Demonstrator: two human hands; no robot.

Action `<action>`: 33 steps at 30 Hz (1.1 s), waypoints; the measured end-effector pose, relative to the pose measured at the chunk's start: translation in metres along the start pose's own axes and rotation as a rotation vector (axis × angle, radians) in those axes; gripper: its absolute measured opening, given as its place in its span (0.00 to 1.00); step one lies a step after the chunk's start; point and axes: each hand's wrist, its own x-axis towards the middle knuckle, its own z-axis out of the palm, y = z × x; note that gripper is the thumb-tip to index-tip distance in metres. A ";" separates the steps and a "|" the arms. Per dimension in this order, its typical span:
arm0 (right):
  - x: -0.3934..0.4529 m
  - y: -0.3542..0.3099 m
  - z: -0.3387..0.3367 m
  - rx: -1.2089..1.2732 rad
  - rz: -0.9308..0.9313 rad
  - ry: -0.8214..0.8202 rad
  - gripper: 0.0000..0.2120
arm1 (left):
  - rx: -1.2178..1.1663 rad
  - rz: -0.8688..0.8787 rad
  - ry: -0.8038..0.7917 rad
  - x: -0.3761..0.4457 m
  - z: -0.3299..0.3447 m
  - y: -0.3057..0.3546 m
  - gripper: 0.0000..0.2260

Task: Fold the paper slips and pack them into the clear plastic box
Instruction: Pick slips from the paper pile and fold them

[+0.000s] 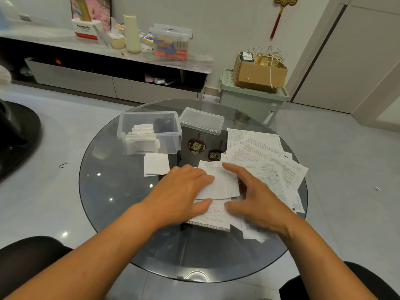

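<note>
Glass table (112,213) lies bare left of both hands (184,191) pressing slip (220,185).

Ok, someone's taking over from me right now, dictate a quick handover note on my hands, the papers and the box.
Left hand and right hand: both press flat on a half-folded slip at table centre.
Clear plastic box: open, rear left, several folded slips inside; its lid sits beside it.
One folded slip waits in front of the box.
Unfolded pile: right side.
Left: finish this fold, fold the pile, pack everything.
</note>
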 end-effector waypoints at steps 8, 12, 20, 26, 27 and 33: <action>0.007 0.003 0.010 0.115 -0.052 0.301 0.02 | -0.084 -0.008 0.208 -0.003 -0.004 0.010 0.15; 0.009 0.001 0.011 0.094 -0.018 0.346 0.18 | -0.329 -0.242 0.152 -0.006 -0.005 0.011 0.14; 0.014 -0.002 0.027 -0.204 0.079 0.389 0.20 | -0.315 -0.211 0.175 -0.002 0.005 0.006 0.25; 0.013 0.005 0.019 0.000 -0.035 0.315 0.08 | -0.462 -0.228 0.201 -0.003 0.011 0.006 0.24; 0.012 0.004 0.018 0.029 -0.056 0.298 0.06 | -0.461 -0.216 0.241 -0.002 0.010 0.005 0.21; 0.008 -0.003 0.015 0.071 -0.182 0.300 0.07 | -0.324 -0.018 0.455 0.002 0.003 0.004 0.22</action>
